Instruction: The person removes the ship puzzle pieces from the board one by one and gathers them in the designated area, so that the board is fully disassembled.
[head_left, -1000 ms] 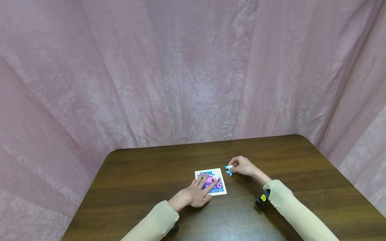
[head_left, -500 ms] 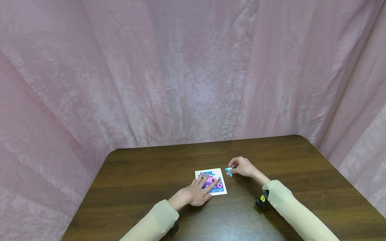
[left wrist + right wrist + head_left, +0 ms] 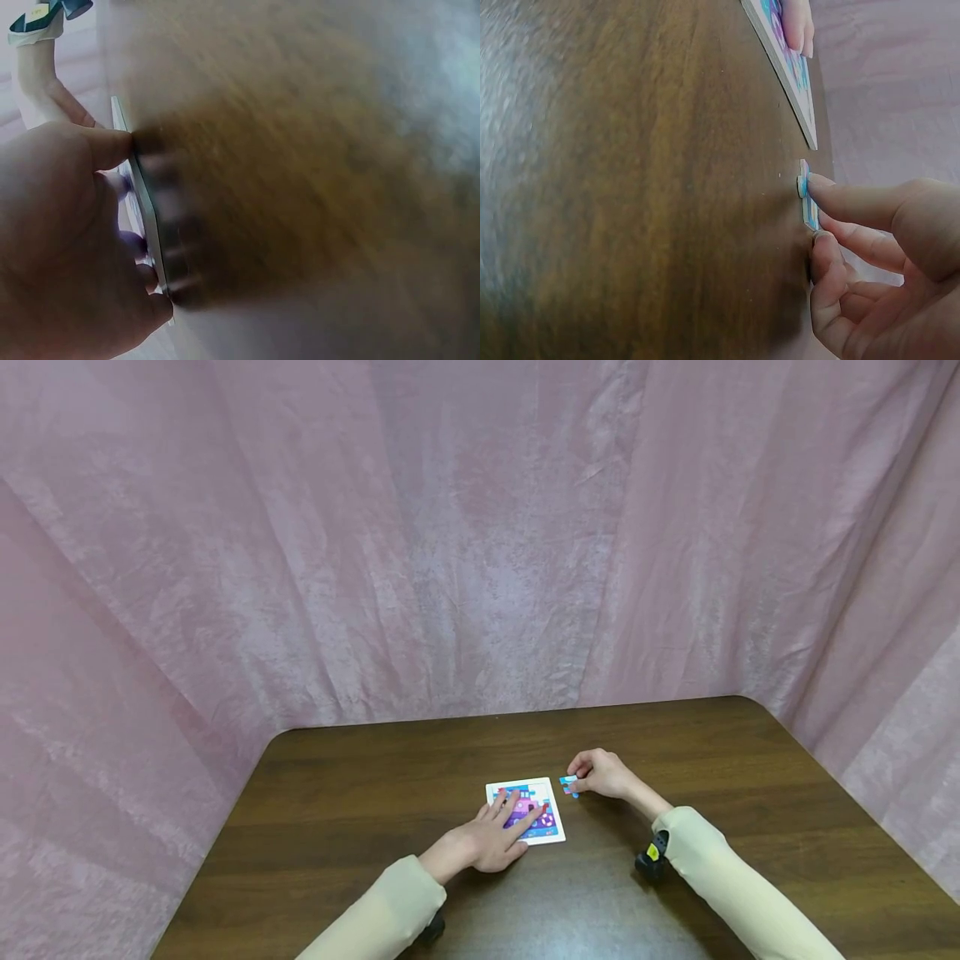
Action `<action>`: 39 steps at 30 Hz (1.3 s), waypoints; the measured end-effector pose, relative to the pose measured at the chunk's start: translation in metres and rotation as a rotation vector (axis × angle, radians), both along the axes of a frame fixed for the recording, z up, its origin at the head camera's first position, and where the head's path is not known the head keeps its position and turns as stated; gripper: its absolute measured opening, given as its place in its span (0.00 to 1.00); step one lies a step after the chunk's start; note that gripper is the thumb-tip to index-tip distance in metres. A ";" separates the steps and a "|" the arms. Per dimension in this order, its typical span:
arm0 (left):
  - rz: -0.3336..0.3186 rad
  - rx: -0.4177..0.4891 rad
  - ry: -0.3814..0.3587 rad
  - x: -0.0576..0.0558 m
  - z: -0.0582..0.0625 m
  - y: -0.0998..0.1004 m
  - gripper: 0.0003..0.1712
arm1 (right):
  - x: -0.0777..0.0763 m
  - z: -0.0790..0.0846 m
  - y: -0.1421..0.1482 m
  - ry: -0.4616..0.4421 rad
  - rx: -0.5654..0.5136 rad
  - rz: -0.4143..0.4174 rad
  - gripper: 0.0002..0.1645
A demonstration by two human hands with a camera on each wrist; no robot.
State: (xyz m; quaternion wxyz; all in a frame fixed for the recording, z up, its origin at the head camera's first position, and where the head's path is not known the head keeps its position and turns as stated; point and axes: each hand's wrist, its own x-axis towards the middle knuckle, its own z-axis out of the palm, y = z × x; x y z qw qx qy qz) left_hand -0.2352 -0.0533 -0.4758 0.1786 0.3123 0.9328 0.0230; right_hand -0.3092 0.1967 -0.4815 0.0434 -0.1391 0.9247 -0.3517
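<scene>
A square jigsaw puzzle (image 3: pixel 542 837) in a white frame lies on the table, its picture in purple, pink and blue. My left hand (image 3: pixel 491 843) rests on it with spread, straight fingers, covering its left part. In the left wrist view the thumb of that left hand (image 3: pixel 67 240) lies at the frame's edge. Just right of the frame, my right hand (image 3: pixel 606 774) pinches a blue and white puzzle piece (image 3: pixel 567 783) between thumb and fingers. The right wrist view shows this puzzle piece (image 3: pixel 807 196) edge-on, close to the tabletop.
The brown wooden table (image 3: pixel 360 793) has rounded far corners. Behind it hangs a pink curtain (image 3: pixel 480 543). A black wrist camera (image 3: pixel 651 862) sits under the right sleeve (image 3: pixel 731 868).
The puzzle piece in my right hand has turned and tilted slightly since a second ago. The puzzle has shifted very slightly to the right under my left hand.
</scene>
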 end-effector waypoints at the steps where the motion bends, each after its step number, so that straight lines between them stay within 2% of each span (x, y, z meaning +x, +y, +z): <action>1: 0.002 0.000 -0.002 0.000 0.000 0.000 0.33 | 0.000 0.001 0.000 0.001 0.001 -0.001 0.14; 22: 0.008 0.043 -0.052 -0.003 -0.001 -0.002 0.34 | 0.001 -0.001 0.000 -0.013 0.020 -0.047 0.15; 34: 0.002 0.055 -0.029 -0.003 -0.002 -0.004 0.34 | 0.001 -0.001 0.001 0.007 0.028 -0.039 0.15; 39: 0.012 0.057 -0.035 -0.003 0.000 -0.004 0.34 | 0.002 0.000 0.000 0.027 0.015 -0.025 0.12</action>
